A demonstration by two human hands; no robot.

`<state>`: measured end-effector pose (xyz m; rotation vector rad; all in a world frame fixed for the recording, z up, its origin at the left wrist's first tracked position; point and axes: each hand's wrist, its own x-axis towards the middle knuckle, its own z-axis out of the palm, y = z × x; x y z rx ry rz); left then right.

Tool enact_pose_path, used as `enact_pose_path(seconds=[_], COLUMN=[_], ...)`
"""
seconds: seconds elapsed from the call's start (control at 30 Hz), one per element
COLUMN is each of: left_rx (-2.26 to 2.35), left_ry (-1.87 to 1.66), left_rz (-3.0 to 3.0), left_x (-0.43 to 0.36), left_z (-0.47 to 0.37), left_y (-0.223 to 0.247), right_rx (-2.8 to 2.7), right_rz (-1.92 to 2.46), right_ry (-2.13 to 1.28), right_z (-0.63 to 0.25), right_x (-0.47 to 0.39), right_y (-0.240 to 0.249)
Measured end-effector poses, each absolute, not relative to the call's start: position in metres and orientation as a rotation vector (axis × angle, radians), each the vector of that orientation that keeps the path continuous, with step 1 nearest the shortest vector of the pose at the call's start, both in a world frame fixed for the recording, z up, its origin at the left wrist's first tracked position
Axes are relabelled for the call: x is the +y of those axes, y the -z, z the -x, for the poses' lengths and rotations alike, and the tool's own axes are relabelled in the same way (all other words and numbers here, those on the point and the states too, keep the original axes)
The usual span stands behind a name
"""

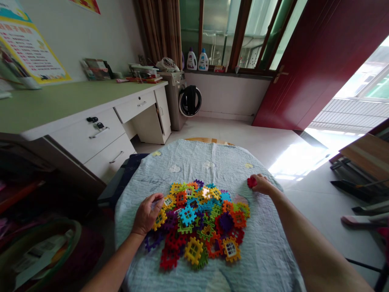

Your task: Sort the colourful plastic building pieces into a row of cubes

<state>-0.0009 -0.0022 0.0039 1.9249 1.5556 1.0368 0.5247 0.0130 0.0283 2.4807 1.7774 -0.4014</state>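
The right hand pinches a red block near the right edge of the tablecloth; the left hand curls beside a pile of interlocking blocks, its grip unclear. Bare cloth surrounds the pile. A wall poster has unreadably small print.

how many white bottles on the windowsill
2: a purple-capped bottle near the curtain and a blue-capped bottle just right of it; the curtain may hide another.
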Motion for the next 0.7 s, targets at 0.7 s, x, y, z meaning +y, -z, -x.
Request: enact_pose_path(seconds=[0.7], left_rx=[1.562], left_ry=[-1.023], left_rz=[-1.928], left_x=[-0.002], left_z=[0.001], left_y=[-0.006], right_rx=[1.48], right_rz=[-2.851], right_ry=[0.253], right_z=[-0.489], right_x=[0.011], right_y=[-0.022])
